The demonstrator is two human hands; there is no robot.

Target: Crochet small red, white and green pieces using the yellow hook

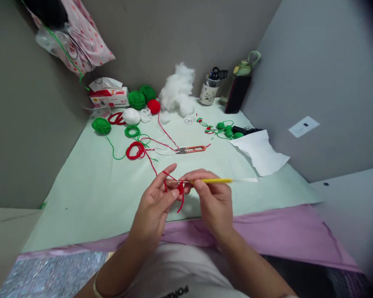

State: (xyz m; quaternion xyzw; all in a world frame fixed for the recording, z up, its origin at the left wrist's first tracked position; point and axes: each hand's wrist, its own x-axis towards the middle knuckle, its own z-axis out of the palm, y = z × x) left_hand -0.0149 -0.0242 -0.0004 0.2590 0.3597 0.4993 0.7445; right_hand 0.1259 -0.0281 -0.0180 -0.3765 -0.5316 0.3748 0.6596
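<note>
Between thumb and fingers, my left hand [155, 203] pinches a small red crochet piece [180, 188], and red yarn loops over its raised index finger. A short red tail hangs below the piece. My right hand [216, 198] grips a crochet hook with a yellow handle [217, 181], held level; its metal tip points left and meets the red stitches. Red yarn runs from my left hand up to a red yarn coil [135, 150] on the table. Thread snips with orange handles [194, 149] lie just beyond both hands.
Green yarn balls [137, 99], a red ball [153, 106] and white stuffing [178, 89] sit at the back, near a tissue box [110, 96]. To the right are a pen cup [209, 92], a phone [238, 94], small green crocheted balls [228, 131] and white paper [261, 152]. Walls enclose the table.
</note>
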